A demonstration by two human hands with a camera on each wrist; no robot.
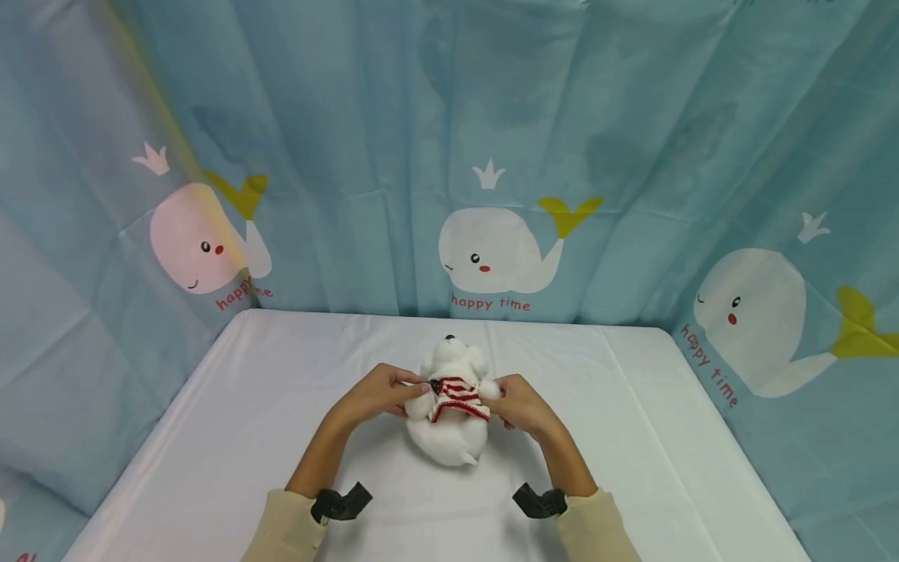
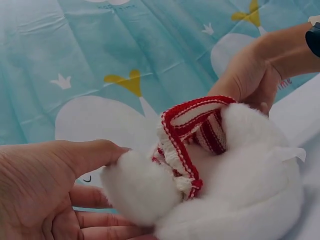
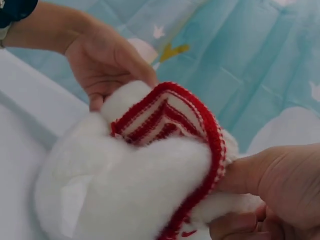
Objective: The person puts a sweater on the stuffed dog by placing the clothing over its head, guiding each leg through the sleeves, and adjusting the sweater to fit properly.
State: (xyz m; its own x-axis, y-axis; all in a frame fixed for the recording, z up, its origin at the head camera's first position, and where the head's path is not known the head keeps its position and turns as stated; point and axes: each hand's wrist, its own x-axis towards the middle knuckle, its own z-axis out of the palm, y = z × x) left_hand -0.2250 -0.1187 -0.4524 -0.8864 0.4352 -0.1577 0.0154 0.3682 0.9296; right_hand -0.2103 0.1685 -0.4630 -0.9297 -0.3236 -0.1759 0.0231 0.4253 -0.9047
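Observation:
A white plush toy point(image 1: 445, 443) with a black nose lies on the table, its head toward the far side. It wears a red-and-white striped knit sweater point(image 1: 460, 396). My left hand point(image 1: 379, 390) grips the toy's left-side paw point(image 2: 140, 190), thumb on top and fingers below. On the other side my right hand point(image 1: 525, 407) pinches the toy's arm at the sweater's edge. In the right wrist view, the thumb of that hand point(image 3: 280, 185) presses against the red hem point(image 3: 216, 145). The sweater's bottom opening gapes, showing its striped inside. A pale tag point(image 2: 292, 154) sticks out from the toy's bottom.
The white cloth-covered table point(image 1: 281, 437) spreads around the toy. Behind it and at both sides hangs a blue curtain point(image 1: 337, 156) printed with whales. Black straps point(image 1: 342, 503) sit at both wrists, by beige sleeves.

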